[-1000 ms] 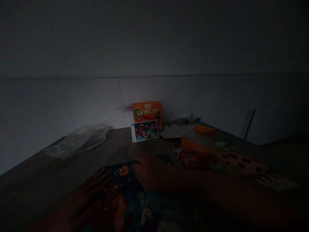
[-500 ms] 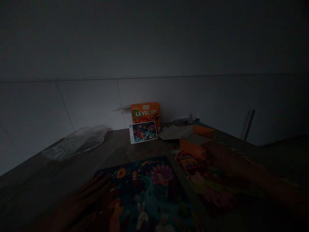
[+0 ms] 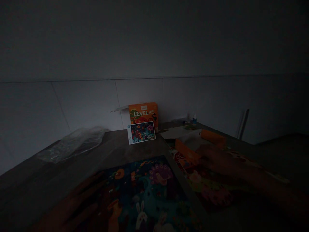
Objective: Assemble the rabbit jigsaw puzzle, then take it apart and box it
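Note:
The light is very dim. A colourful animal puzzle (image 3: 147,193) with rabbits and a peacock lies flat in front of me. My left hand (image 3: 74,203) rests along the puzzle's left edge, its fingers stretched and apart. To the right, my right hand (image 3: 214,159) grips the near end of an open orange box (image 3: 185,150); the fingertips are partly lost in the dark. Beneath that box and hand spreads a second picture, a farm scene (image 3: 205,183) with a red barn and pink animals.
At the back, an orange box marked "LEVEL UP!" (image 3: 145,111) stands by the wall, with a small picture card (image 3: 142,132) leaning on it. A crumpled clear plastic bag (image 3: 74,143) lies at left. A small blue-and-white bottle (image 3: 194,119) stands at the rear right corner.
My right hand has moved on the open orange box, whose walls have shifted and turned. My left hand has slid slightly left and down. The view has shifted a little.

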Motion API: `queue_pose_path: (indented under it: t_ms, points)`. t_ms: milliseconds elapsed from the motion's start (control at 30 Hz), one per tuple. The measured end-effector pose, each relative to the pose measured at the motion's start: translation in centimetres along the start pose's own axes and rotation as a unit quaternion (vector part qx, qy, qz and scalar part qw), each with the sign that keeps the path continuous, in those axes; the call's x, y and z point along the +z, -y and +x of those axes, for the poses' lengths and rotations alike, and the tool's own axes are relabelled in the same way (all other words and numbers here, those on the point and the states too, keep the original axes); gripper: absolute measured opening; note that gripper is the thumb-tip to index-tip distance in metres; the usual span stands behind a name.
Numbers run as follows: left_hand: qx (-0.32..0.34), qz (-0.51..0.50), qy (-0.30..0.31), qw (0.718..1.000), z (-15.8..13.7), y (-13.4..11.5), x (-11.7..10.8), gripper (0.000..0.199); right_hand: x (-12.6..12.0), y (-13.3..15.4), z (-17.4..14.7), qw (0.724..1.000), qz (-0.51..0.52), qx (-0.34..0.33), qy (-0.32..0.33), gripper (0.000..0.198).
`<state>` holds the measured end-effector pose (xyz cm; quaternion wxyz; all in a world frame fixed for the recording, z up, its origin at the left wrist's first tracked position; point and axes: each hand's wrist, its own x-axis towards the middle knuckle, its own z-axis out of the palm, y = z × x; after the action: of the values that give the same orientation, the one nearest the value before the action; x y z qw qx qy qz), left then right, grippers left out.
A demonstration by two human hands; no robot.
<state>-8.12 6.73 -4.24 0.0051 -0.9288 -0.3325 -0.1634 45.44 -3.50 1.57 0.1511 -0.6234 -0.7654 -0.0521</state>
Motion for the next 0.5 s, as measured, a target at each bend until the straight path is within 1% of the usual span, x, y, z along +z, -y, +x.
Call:
queue_pose_path:
  t_ms: [67, 100, 167, 200, 267, 300, 367, 433, 500]
  points:
    - [-0.008, -0.004, -0.005, 1.0, -0.1, 0.1, 0.1, 0.052, 0.2, 0.4, -0.1, 0.999, -0.028, -0.008, -0.042, 0.018]
    - [-0.013, -0.006, -0.007, 1.0, -0.1, 0.1, 0.2, 0.052, 0.3, 0.7, -0.2, 0.997, -0.045, -0.024, -0.064, 0.022]
    - [-0.025, -0.006, -0.007, 1.0, -0.2, -0.1, 0.4, 0.052, 0.5, 1.5, -0.4, 0.986, -0.083, -0.081, -0.122, 0.029]
    - [-0.029, -0.005, -0.003, 1.0, -0.2, -0.3, 0.5, 0.053, 0.5, 1.9, -0.5, 0.975, -0.105, -0.118, -0.157, 0.029]
    - [-0.033, -0.006, 0.018, 0.999, 0.0, -0.7, 0.2, 0.054, 0.5, 2.6, -0.2, 0.944, -0.155, -0.189, -0.223, 0.026]
    - [-0.036, -0.008, 0.031, 0.999, 0.1, -1.0, 0.0, 0.054, 0.4, 3.0, 0.3, 0.929, -0.181, -0.214, -0.242, 0.025]
    - [-0.045, -0.018, 0.044, 0.998, 0.4, -1.6, -0.6, 0.054, 0.0, 4.1, 1.9, 0.909, -0.224, -0.248, -0.249, 0.023]
    - [-0.052, -0.028, 0.045, 0.997, 0.7, -2.1, -1.2, 0.053, -0.3, 5.6, 4.2, 0.904, -0.243, -0.268, -0.228, 0.023]
    - [-0.054, -0.032, 0.05, 0.997, 0.9, -2.5, -1.6, 0.052, -0.2, 7.6, 6.8, 0.912, -0.236, -0.26, -0.211, 0.019]
